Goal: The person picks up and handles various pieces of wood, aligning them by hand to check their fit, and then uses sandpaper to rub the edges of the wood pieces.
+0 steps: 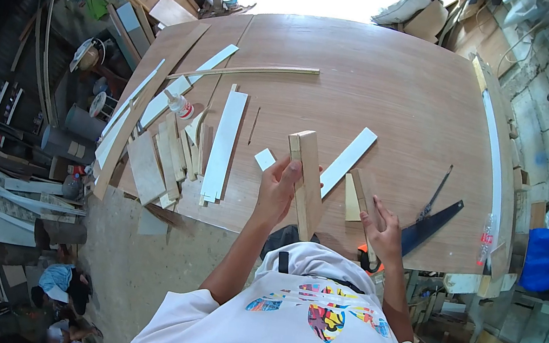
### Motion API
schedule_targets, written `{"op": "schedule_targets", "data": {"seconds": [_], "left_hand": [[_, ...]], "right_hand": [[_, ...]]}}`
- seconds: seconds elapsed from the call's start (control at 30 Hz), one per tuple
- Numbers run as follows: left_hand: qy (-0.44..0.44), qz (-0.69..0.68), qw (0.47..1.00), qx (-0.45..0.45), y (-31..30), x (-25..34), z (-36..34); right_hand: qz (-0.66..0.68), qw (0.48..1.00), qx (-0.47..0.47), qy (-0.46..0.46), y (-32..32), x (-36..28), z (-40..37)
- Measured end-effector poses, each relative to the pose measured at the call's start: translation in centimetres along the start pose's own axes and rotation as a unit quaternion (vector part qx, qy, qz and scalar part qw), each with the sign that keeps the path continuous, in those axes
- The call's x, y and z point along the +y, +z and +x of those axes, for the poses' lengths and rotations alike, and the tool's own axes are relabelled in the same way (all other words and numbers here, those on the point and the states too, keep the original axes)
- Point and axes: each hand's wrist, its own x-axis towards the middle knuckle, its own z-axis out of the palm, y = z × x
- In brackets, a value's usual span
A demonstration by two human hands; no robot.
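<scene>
My left hand [279,190] is wrapped round a long, pale wooden block [306,190], held tilted over the table's near edge with its lower end close to my shirt. My right hand [385,232] grips a thin wooden board [366,185] by its side, fingers along its edge. Just left of that board, a small pale wooden piece [353,201] shows. A handsaw [431,227] lies to the right of my right hand, its orange handle partly hidden under the wrist. Beyond the saw blade lies a slim dark tool [435,195].
The wide wooden table [375,66] carries white strips [225,139], a white board [349,161], a small white square [265,159], scrap pieces [168,148] and a glue bottle [180,105]. A clear plastic bottle [486,239] stands at the right edge. Two people crouch at lower left.
</scene>
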Motion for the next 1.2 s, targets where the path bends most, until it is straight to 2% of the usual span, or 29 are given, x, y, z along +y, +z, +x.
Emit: {"op": "schedule_targets", "data": {"seconds": [0.07, 0.13, 0.33, 0.43, 0.77, 0.83, 0.87, 0.93, 0.97, 1.03, 1.1, 1.17, 1.2], "left_hand": [[-0.005, -0.011, 1.000, 0.016, 0.4, -0.5, -0.1], [0.032, 0.049, 0.996, 0.060, 0.9, -1.1, -0.1], [-0.004, 0.039, 0.997, 0.067, 1.1, -1.6, -0.6], [0.024, 0.062, 0.995, 0.072, 1.1, -1.9, -0.9], [0.018, 0.069, 0.995, 0.066, 0.9, -1.7, -1.1], [0.009, 0.031, 0.998, 0.055, 0.8, -1.6, -1.3], [0.008, 0.030, 0.998, 0.054, 0.3, -1.8, -1.2], [0.035, 0.157, 0.987, 0.031, -0.8, -2.1, -1.1], [0.032, 0.155, 0.987, 0.029, -1.0, -1.8, -1.1], [0.014, 0.174, 0.985, -0.020, -0.4, -0.5, -1.2], [0.024, 0.190, 0.981, -0.034, 0.5, -0.2, -1.6], [0.035, 0.207, 0.976, -0.052, 1.2, -0.6, -1.8], [0.030, 0.195, 0.976, -0.095, 1.5, -1.1, -2.0]], "right_hand": [[0.003, 1.000, 0.001, -0.003, -0.2, 0.7, -0.1], [-0.010, 1.000, 0.007, 0.000, -0.6, 1.2, -0.2], [-0.030, 0.999, 0.012, -0.012, -0.9, 3.0, -0.4], [-0.026, 1.000, 0.007, 0.002, -1.0, 2.8, -0.8], [-0.033, 0.999, 0.007, -0.002, -0.6, 2.6, -1.3], [0.049, 0.999, -0.016, -0.016, -0.7, 2.6, -1.2], [0.049, 0.999, -0.016, -0.014, -0.8, 2.4, -1.4], [0.244, 0.964, -0.092, -0.059, -1.9, 0.1, -2.1], [0.243, 0.964, -0.090, -0.056, -2.4, -1.1, -2.5], [0.221, 0.950, -0.077, -0.207, -3.5, -4.0, -3.3], [0.222, 0.946, -0.076, -0.225, -4.0, -6.7, -3.6], [0.089, 0.945, -0.047, -0.311, -3.9, -9.0, -2.9], [0.089, 0.947, -0.043, -0.305, -3.8, -10.1, -2.3]]}}
